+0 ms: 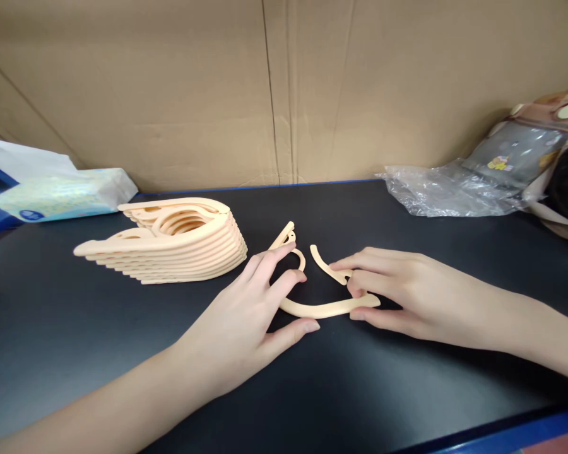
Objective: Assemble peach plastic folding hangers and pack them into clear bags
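A peach-coloured folding plastic hanger is seen lying partly unfolded on the black tabletop, just right of the middle of the view and between the two hands. Its long curved bar is laid flat on the surface, while two shorter curved pieces are turned up and away from it towards the far side.

The left hand is placed on the hanger's left part with its fingers spread apart. The index finger is stretched over the upper piece and the thumb is set down just beside the near edge of the curved bar; nothing is clamped by it. The right hand is closed on the hanger's right end, which is pinched between the thumb and the fingers.

A neat stack of the same peach hangers, folded flat, is found to the left, near the left hand but apart from it. Further left, a soft pack of tissues in pale wrapping is set at the table's edge. Crumpled clear plastic bags are heaped at the far right. The table is backed by a brown cardboard wall.
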